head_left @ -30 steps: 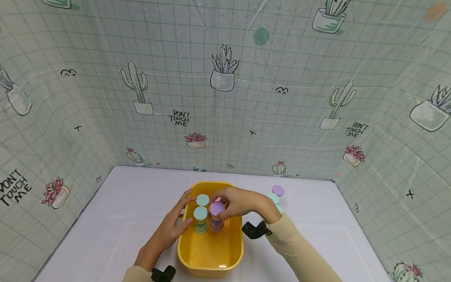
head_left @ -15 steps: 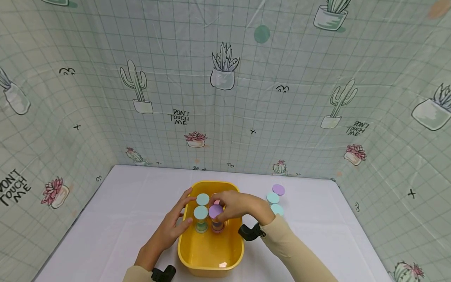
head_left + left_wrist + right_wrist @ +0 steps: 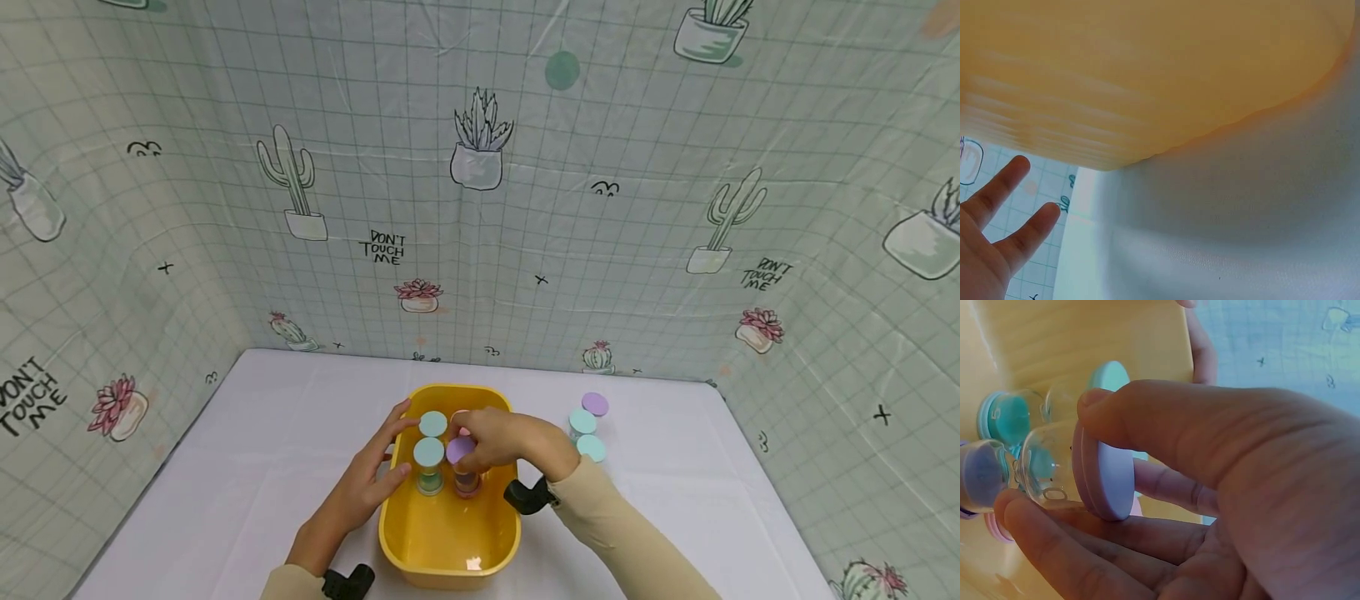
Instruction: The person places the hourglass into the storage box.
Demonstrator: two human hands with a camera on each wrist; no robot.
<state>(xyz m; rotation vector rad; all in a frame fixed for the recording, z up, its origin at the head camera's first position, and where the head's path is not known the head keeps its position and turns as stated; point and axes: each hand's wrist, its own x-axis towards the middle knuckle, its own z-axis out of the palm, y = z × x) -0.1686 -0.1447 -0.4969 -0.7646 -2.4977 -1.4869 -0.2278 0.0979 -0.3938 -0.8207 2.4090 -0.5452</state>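
My right hand (image 3: 495, 435) pinches a purple-capped sand timer (image 3: 1116, 481) between thumb and fingers, inside the yellow bin (image 3: 450, 560). The timer stands roughly upright, slightly tilted, with purple sand in its far bulb in the right wrist view. To its left stand two teal-capped sand timers, a front one (image 3: 429, 452) and a rear one (image 3: 432, 423). A pink-capped sand timer (image 3: 462, 414) behind it is mostly hidden by my right fingers. My left hand (image 3: 367, 483) rests along the bin's left rim with its fingers straight and spread.
Right of the bin, on the white table (image 3: 300, 417), stand a purple-capped timer (image 3: 596, 405) and two teal-capped ones, one further back (image 3: 582, 422) and one nearer (image 3: 591, 448). A patterned cloth (image 3: 480, 233) walls the table at the back and sides.
My right hand has shifted slightly left and down with the purple-capped sand timer, whose cap sits a little lower. The left hand has stayed on the bin.
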